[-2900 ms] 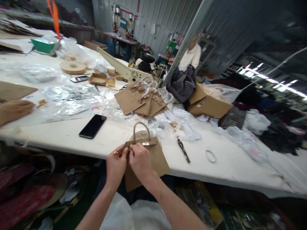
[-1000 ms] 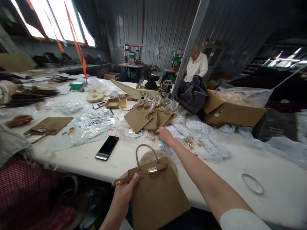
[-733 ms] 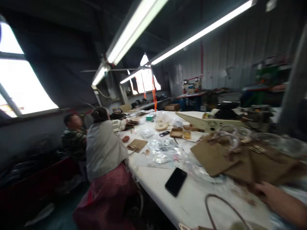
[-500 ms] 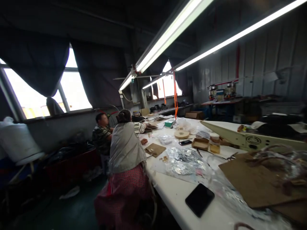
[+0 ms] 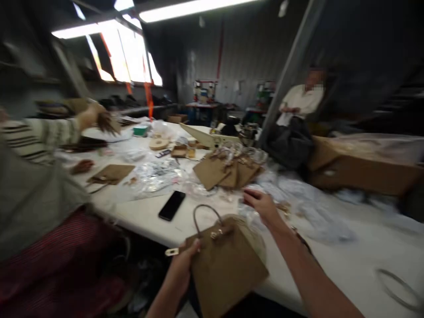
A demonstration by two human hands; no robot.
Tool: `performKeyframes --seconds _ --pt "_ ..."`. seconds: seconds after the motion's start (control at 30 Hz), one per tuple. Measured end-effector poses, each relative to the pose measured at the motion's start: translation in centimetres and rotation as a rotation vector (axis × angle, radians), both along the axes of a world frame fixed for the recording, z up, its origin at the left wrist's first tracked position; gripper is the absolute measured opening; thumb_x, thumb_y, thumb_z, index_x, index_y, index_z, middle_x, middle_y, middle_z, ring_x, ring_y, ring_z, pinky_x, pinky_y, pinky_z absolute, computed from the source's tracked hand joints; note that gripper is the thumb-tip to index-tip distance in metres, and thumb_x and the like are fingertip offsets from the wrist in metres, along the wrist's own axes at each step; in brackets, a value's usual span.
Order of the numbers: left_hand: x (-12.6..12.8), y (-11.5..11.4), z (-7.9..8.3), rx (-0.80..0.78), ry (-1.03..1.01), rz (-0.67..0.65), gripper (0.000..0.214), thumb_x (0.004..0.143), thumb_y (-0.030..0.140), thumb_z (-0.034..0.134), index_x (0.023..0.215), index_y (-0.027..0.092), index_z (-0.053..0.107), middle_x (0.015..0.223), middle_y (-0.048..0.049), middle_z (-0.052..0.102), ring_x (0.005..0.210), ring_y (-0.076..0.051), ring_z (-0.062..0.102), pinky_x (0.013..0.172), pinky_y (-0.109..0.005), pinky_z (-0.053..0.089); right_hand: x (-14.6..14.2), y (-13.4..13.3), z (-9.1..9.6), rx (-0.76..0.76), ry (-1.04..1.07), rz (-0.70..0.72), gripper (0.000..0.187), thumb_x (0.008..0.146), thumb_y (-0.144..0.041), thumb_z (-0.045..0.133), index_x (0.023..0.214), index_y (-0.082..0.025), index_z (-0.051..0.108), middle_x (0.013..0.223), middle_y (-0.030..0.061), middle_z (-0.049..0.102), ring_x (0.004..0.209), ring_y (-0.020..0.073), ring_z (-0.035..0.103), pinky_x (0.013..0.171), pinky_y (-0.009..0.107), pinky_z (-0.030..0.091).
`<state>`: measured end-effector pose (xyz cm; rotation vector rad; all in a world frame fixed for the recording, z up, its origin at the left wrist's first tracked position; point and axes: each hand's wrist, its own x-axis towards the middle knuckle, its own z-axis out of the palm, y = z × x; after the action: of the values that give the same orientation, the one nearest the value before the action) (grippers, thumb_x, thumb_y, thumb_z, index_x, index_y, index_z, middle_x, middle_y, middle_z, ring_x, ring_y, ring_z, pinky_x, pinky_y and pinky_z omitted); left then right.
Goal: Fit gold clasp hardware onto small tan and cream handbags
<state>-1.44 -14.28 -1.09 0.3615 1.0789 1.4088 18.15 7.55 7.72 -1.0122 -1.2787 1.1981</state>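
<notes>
My left hand [image 5: 183, 265] is closed on the left edge of a flat brown bag panel [image 5: 228, 274], held over the table's front edge. A thin looped handle [image 5: 208, 207] rises from its top, and small shiny metal fittings [image 5: 216, 234] sit below the loop. A pale metal tab [image 5: 172, 252] sticks out left of my thumb. My right hand [image 5: 261, 205] is stretched over crumpled clear plastic [image 5: 278, 190], fingers reaching forward with nothing visible in them. Just beyond it lie several stacked brown panels [image 5: 215, 170] with handles. Motion blurs the view a little.
A black phone [image 5: 172, 205] lies left of the panel. Another person's striped sleeve [image 5: 49, 134] and hands are at the left, near a brown panel [image 5: 112, 173]. A seated person [image 5: 303, 101] is behind a slanted post [image 5: 288, 70]. At right stand a cardboard box [image 5: 364, 172] and a loose loop [image 5: 397, 289].
The view has swung right and down. Both my hands now show, with the brown panel in my left hand; neither was visible before. The co-worker at left now has an arm raised.
</notes>
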Motion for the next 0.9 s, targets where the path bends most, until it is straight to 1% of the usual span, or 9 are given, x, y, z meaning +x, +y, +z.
performKeyframes --seconds 0.07,0.13,0.23,0.37,0.43,0.57,0.67,0.73,0.9 --pt "-0.9 0.9 -0.1 -0.033 0.018 -0.056 0.065 0.077 0.051 0.096 0.127 0.014 0.077 0.122 -0.0167 0.081 0.112 -0.036 0.078 0.098 -0.043 0.063 4.4 -1.2 -0.4 -0.095 -0.003 -0.074 0.052 0.072 -0.053 0.101 0.1 -0.014 0.081 0.089 0.0052 0.077 0.075 0.0205 0.074 0.081 0.042 0.069" --pt "-1.7 1.6 0.0 -0.053 0.031 -0.086 0.065 0.075 0.048 0.098 0.127 0.014 0.077 0.119 -0.0151 0.082 0.11 -0.035 0.079 0.094 -0.041 0.064 6.1 -2.3 -0.5 -0.139 0.014 -0.079 0.055 0.064 -0.055 0.102 0.095 -0.015 0.081 0.085 0.0039 0.077 0.073 0.02 0.073 0.082 0.041 0.068" --pt "-1.8 1.3 0.6 -0.041 0.057 -0.088 0.067 0.075 0.049 0.098 0.128 0.013 0.076 0.116 -0.0147 0.082 0.107 -0.034 0.079 0.093 -0.041 0.064 6.6 -5.2 -0.5 -0.089 -0.105 0.047 0.041 0.078 -0.052 0.094 0.096 -0.017 0.082 0.084 0.0031 0.077 0.076 0.0197 0.072 0.079 0.035 0.064" --pt "-0.8 0.8 1.6 -0.002 0.129 -0.094 0.065 0.077 0.054 0.094 0.123 0.011 0.077 0.113 -0.0154 0.082 0.101 -0.034 0.078 0.087 -0.04 0.063 6.5 -11.4 -0.8 0.049 -0.56 0.428 0.004 0.093 -0.025 0.079 0.094 -0.024 0.083 0.094 0.002 0.08 0.087 0.0212 0.074 0.08 0.031 0.056" --pt "-0.4 0.9 2.1 0.008 0.207 -0.089 0.061 0.077 0.056 0.093 0.117 0.012 0.079 0.111 -0.0145 0.082 0.098 -0.032 0.077 0.083 -0.037 0.062 5.9 -13.8 -1.4 0.157 -0.707 0.475 0.011 0.095 -0.015 0.074 0.092 -0.025 0.08 0.099 0.0025 0.08 0.094 0.023 0.074 0.085 0.033 0.055" --pt "-0.4 1.0 3.5 -0.006 0.338 -0.053 0.062 0.073 0.059 0.094 0.113 0.014 0.079 0.107 -0.0125 0.082 0.096 -0.031 0.076 0.078 -0.035 0.06 3.7 -15.6 -3.2 0.266 -0.724 0.283 0.014 0.1 -0.013 0.066 0.102 -0.023 0.075 0.107 0.0062 0.079 0.101 0.0262 0.074 0.092 0.038 0.055" --pt "-0.7 0.9 4.3 -0.01 0.394 -0.08 0.06 0.074 0.059 0.093 0.112 0.015 0.079 0.105 -0.0114 0.082 0.098 -0.032 0.075 0.078 -0.034 0.06 2.8 -14.9 -3.8 0.29 -0.659 0.085 0.018 0.104 -0.018 0.063 0.117 -0.022 0.075 0.114 0.0089 0.079 0.105 0.0279 0.074 0.099 0.041 0.055" --pt "-0.8 0.7 4.6 -0.005 0.407 -0.11 0.056 0.077 0.057 0.091 0.112 0.016 0.079 0.105 -0.0107 0.082 0.098 -0.031 0.075 0.078 -0.034 0.06 2.9 -14.1 -3.5 0.266 -0.62 -0.01 0.017 0.104 -0.022 0.065 0.115 -0.023 0.079 0.113 0.0083 0.08 0.103 0.0283 0.075 0.095 0.04 0.057" --pt "-0.3 0.1 4.5 0.01 0.412 -0.088 0.052 0.08 0.055 0.089 0.112 0.015 0.078 0.103 -0.0107 0.082 0.095 -0.031 0.074 0.076 -0.033 0.059 4.4 -12.4 -2.8 0.155 -0.609 -0.054 0.013 0.096 -0.026 0.077 0.104 -0.029 0.087 0.107 0.0034 0.084 0.097 0.0295 0.077 0.09 0.04 0.06"
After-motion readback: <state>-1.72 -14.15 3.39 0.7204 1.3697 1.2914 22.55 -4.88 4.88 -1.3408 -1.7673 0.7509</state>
